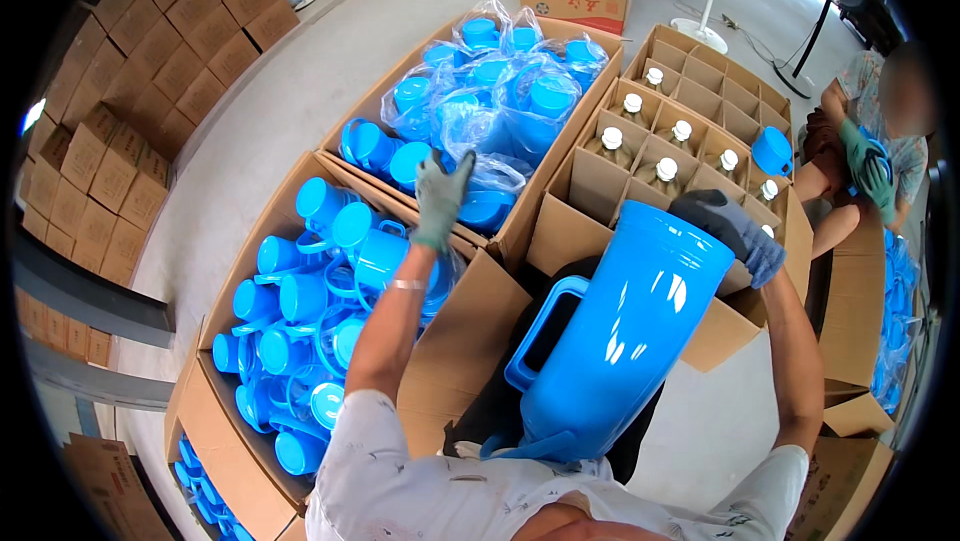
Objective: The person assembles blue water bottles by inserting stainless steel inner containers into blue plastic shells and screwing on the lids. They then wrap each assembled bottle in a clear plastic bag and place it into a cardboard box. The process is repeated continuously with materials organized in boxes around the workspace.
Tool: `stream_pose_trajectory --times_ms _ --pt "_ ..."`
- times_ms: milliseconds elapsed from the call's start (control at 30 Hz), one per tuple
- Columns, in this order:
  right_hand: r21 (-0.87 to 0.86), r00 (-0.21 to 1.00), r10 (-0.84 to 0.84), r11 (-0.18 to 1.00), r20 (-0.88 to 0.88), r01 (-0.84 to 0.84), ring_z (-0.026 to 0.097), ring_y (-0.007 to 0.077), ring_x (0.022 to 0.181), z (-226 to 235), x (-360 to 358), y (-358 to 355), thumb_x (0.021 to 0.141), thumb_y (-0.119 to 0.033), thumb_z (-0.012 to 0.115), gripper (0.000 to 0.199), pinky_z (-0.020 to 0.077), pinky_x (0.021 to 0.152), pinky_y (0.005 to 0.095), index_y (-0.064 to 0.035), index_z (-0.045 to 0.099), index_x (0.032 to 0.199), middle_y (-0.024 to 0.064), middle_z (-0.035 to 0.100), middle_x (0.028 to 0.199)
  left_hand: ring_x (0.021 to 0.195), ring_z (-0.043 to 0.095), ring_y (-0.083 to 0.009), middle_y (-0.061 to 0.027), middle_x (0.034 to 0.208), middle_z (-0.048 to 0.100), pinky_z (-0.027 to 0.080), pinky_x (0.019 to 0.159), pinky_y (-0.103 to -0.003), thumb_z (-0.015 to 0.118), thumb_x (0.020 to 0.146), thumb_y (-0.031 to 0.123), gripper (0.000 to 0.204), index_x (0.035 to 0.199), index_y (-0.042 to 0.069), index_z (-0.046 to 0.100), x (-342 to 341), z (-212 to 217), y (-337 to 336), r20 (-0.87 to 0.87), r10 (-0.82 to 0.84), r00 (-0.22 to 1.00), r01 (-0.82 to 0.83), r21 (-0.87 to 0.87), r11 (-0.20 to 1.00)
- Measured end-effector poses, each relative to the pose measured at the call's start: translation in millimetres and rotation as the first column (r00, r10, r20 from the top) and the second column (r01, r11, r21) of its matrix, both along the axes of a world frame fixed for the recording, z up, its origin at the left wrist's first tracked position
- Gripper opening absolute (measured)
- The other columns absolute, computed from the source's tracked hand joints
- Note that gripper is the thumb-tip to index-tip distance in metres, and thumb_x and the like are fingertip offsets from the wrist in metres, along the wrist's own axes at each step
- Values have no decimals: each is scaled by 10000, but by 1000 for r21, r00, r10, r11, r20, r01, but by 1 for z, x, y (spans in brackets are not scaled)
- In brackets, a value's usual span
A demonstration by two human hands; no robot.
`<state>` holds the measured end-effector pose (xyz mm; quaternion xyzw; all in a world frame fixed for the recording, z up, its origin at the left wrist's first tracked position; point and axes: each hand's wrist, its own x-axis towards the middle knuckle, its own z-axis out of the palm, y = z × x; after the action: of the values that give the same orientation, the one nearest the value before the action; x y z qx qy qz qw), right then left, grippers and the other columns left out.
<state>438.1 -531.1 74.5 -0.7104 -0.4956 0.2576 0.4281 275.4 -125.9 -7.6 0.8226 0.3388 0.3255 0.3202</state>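
A large shiny blue thermos casing (630,331) with a side handle leans across my lap, its wide end up and to the right. My right hand (735,231), in a dark grey glove, is closed on its upper rim. My left hand (440,196), in a light grey glove, reaches forward over the edge between two cartons, fingers spread and holding nothing I can see. Just beside it are blue cup-shaped lids (408,163) in the far carton. More blue handled lids (305,296) are heaped in the near-left carton. My left fingertips may touch plastic film; I cannot tell.
Partitioned carton (560,211) at right holds several bottle-shaped pieces (612,144) with white caps. Behind it stands another divided carton (715,66). Clear plastic bags (500,91) cover blue parts. A co-worker (880,151) in gloves sits at right. Stacked cartons (150,51) line the left.
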Motion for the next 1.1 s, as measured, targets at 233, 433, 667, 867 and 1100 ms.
stream_pose_trajectory --times_ms 233,433,667,867,1100 --pt "198 848 -40 966 -528 168 590 165 1053 -48 8 67 935 -274 585 421 483 905 286 -22 542 1269 130 590 1190 793 656 -256 -157 877 686 508 777 -321 637 854 163 274 951 -91 668 70 -28 44 154 -240 959 276 -291 916" --pt "97 898 -73 987 -434 128 625 142 954 -109 23 156 892 -190 637 327 517 776 267 -23 599 1171 88 639 1115 886 638 -201 -104 983 667 508 775 -302 616 854 38 260 1104 -30 633 84 -26 -76 559 -574 598 754 -150 640" --pt "120 685 -618 703 -385 701 616 146 873 -125 22 88 876 -110 620 192 510 734 263 -6 649 1034 55 660 1001 1082 590 -252 -132 1156 593 482 925 -346 586 862 54 465 1309 -9 472 9 -49 -57 524 -576 627 654 47 755" --pt "696 489 -811 147 -322 703 628 230 915 -66 -103 15 899 -106 533 224 500 812 346 14 627 1063 115 650 1001 1066 578 -195 -92 1142 599 475 882 -315 681 824 286 323 1034 42 650 -64 21 -67 654 -691 309 874 -481 -65" --pt "415 797 -507 835 329 360 593 304 789 -49 -256 -49 684 -75 650 270 474 721 382 -30 663 950 133 628 916 1092 572 -227 -144 1102 604 465 931 -338 631 826 164 277 1066 24 644 -157 -41 -63 502 -558 661 571 -819 -60"
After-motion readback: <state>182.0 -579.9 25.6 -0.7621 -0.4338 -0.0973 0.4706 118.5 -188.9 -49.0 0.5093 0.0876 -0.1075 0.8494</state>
